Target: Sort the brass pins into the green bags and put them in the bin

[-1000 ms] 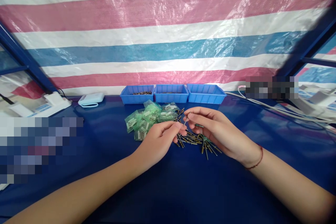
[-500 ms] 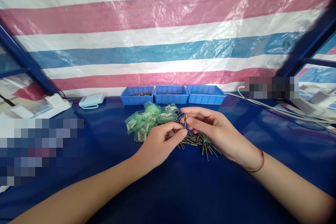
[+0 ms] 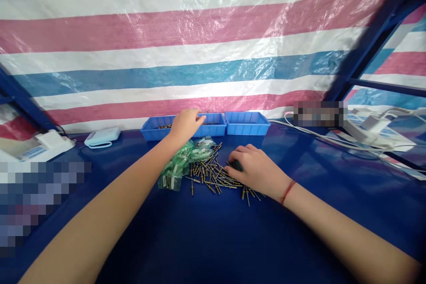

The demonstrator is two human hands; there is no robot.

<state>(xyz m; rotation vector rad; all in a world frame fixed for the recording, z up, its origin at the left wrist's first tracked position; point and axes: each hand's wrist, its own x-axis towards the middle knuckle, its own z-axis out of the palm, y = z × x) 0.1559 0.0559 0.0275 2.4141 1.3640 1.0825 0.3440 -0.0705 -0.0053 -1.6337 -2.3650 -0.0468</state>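
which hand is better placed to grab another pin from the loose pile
Right, most likely. The right hand already rests palm down on the loose pins, fingers among them. The left hand is stretched away over the blue bins at the back, beyond the green bags.

1. My left hand, upper centre of the frame: bare, no glove, no ring or watch in view.
2. My left forearm, running from the lower left corner: bare along its whole visible length, no sleeve.
3. My right hand, centre of the frame: bare as well, no glove.
4. My right wrist, just right of centre: a thin red string bracelet, one strand across the wrist.
5. My right forearm, running to the lower right corner: uncovered, no sleeve.
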